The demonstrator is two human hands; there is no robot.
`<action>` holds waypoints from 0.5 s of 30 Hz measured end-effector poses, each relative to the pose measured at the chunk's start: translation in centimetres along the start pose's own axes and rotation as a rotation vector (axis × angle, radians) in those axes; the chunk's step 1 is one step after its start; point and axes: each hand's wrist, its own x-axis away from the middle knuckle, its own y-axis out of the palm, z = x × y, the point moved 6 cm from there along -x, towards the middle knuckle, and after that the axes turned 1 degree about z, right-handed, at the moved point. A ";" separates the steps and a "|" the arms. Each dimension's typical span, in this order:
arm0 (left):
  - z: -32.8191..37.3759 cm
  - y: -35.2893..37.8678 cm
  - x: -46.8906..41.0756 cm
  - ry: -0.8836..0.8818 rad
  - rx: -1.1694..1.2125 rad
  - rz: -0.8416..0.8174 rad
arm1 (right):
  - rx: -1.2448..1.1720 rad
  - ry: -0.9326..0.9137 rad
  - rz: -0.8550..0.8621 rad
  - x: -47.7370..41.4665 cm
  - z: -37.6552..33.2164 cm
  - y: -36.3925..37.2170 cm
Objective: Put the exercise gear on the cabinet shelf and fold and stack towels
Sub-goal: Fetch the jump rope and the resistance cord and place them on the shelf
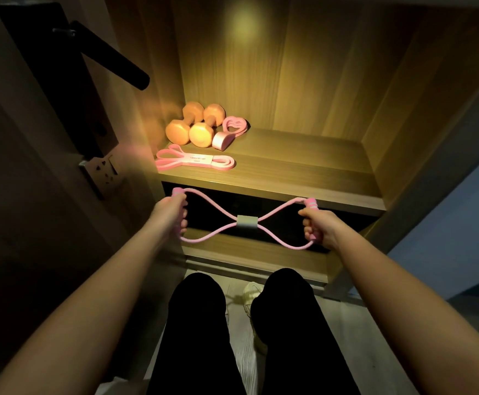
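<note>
The left hand (172, 212) is curled tight around one pink handle of the figure-eight stretch band (246, 221). The right hand (319, 228) is wrapped tight around the other handle. Both arms reach straight out, side by side, and the band hangs wide between the hands, in front of the shelf edge (its grey middle clip sits halfway). On the cabinet shelf (304, 172) behind lie a flat pink loop band (195, 161), two orange dumbbells (197, 124) and a pink heart-shaped piece (231, 131), all near the left wall.
</note>
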 end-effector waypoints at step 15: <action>-0.4 8.3 2.8 0.017 -0.152 -0.296 | 0.174 -0.121 -0.373 6.3 -1.1 9.8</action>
